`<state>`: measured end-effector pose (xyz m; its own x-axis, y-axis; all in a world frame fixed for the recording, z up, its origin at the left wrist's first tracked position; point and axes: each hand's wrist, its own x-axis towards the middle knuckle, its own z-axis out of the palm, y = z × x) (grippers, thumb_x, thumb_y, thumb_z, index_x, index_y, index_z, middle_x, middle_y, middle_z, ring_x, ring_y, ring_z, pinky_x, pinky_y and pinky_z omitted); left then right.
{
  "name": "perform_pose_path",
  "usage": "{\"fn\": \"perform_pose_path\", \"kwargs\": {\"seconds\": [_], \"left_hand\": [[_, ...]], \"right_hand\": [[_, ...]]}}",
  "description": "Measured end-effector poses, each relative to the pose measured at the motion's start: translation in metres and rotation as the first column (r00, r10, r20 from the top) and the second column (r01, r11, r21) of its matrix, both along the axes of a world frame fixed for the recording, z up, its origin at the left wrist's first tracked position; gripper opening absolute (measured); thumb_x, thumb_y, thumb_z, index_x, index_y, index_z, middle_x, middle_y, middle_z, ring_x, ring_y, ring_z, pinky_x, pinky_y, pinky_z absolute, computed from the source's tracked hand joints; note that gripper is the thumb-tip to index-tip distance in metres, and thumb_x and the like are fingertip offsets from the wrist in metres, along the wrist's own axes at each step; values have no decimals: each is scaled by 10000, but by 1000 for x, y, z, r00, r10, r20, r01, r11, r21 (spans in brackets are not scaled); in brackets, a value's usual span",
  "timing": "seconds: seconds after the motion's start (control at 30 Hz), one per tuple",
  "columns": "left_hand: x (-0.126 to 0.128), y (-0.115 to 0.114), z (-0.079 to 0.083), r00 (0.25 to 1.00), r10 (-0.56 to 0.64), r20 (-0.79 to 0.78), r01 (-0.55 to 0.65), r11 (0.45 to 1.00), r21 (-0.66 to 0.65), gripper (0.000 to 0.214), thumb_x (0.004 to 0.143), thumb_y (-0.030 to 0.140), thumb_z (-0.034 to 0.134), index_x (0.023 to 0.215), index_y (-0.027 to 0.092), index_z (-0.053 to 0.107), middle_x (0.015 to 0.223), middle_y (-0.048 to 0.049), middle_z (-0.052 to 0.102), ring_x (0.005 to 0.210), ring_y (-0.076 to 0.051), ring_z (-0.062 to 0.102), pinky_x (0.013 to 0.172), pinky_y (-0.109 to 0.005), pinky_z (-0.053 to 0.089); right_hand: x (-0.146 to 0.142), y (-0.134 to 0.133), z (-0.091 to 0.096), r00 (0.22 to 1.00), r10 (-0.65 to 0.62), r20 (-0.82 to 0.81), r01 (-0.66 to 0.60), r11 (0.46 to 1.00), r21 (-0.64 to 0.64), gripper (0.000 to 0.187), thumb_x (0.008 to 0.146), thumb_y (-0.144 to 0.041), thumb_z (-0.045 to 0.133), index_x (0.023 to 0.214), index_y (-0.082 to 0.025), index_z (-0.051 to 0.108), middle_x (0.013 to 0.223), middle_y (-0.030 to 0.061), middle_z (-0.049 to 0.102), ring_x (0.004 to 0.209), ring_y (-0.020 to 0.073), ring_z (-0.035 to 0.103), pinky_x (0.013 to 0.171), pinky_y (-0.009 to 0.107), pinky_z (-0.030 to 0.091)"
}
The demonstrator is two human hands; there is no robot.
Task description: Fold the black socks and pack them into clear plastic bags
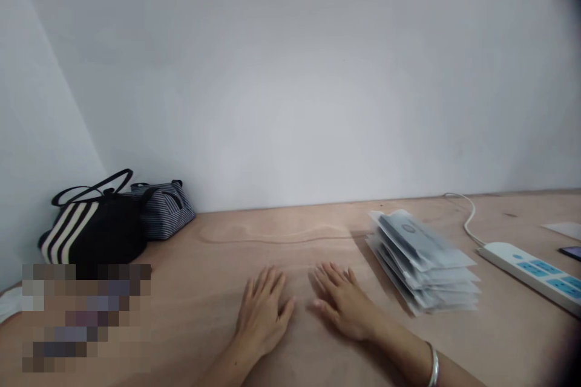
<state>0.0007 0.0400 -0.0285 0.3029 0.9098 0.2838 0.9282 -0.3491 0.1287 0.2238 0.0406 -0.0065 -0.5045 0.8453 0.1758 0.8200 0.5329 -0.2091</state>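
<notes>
Palm down on the wooden table [190, 308], my left hand [263, 314] lies flat with its fingers spread and holds nothing. Beside it, a short gap away, my right hand [342, 302] also rests palm down, fingers stretched out and slightly blurred. A silver bangle [433, 364] circles the right wrist. To the right of that hand, not touching it, stands a stack of translucent plastic packets [422, 260]. Something dark and flat shows inside the top packet, but I cannot tell what it is.
A white power strip [531, 272] with blue sockets and a white cable [472, 217] lies at the right, near a dark phone-like edge [571, 252]. At the left are a black bag with pale stripes [109, 233] and a striped pouch [166, 214]. A pale wall [308, 84] rises behind.
</notes>
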Motion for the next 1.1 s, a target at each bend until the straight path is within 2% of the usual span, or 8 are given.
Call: {"fn": "perform_pose_path", "kwargs": {"seconds": [0.17,0.5,0.67,0.77,0.8,0.87,1.0,1.1], "left_hand": [[2,-4,-1,999,-47,-20,44,990,-133,588,850,561,280,1348,250,279,1401,-84,278,1279,-309,224,993,-570,182],[8,-8,8,998,14,-67,-27,980,-199,607,846,590,227,1358,264,241,1424,-46,224,1304,-261,164,1034,-520,113],[8,-6,8,997,19,-75,-34,979,-203,612,841,594,234,1355,263,252,1422,-45,234,1304,-261,165,1034,-515,109],[8,-4,6,997,23,-79,-37,982,-187,621,837,602,233,1353,258,259,1423,-60,235,1302,-264,173,1034,-510,107],[8,-4,5,996,24,-81,-39,982,-185,622,836,602,233,1353,256,262,1423,-64,235,1302,-265,174,1034,-509,108],[9,-4,5,996,27,-85,-42,982,-185,623,835,600,238,1351,252,268,1422,-70,239,1301,-267,176,1033,-507,113],[9,-4,4,996,32,-85,-46,984,-174,615,835,591,254,1347,252,279,1415,-76,259,1298,-267,187,1031,-511,117],[9,-4,5,997,29,-77,-41,985,-167,612,837,591,249,1343,250,291,1411,-80,269,1297,-267,191,1032,-512,111]], "right_hand": [[-6,-6,-17,998,-64,3,64,995,-83,666,836,-626,215,1366,-223,233,1412,152,196,1287,337,142,964,628,91],[-8,-6,-13,995,-94,26,96,987,-130,661,833,-626,191,1369,-241,218,1428,116,164,1298,324,105,983,591,43],[-8,-6,-15,995,-102,16,103,993,-52,589,851,-566,269,1346,-246,288,1403,107,267,1280,305,202,988,553,122],[2,3,-2,983,-180,31,174,977,126,426,884,-417,320,1254,-239,433,1317,90,422,1226,271,314,991,495,163],[9,7,6,970,-241,39,228,950,212,370,889,-347,330,1204,-230,484,1280,91,462,1203,264,341,990,485,160],[26,18,23,904,-426,37,382,842,380,315,877,-216,338,1104,-200,556,1215,110,510,1147,265,391,974,485,165],[65,36,45,647,-762,-22,648,534,543,333,837,-135,341,1099,-166,545,1200,160,488,1120,322,390,908,559,183],[81,44,42,518,-855,21,736,457,500,370,817,-125,326,1132,-151,519,1147,189,512,1024,340,467,836,599,232]]}}
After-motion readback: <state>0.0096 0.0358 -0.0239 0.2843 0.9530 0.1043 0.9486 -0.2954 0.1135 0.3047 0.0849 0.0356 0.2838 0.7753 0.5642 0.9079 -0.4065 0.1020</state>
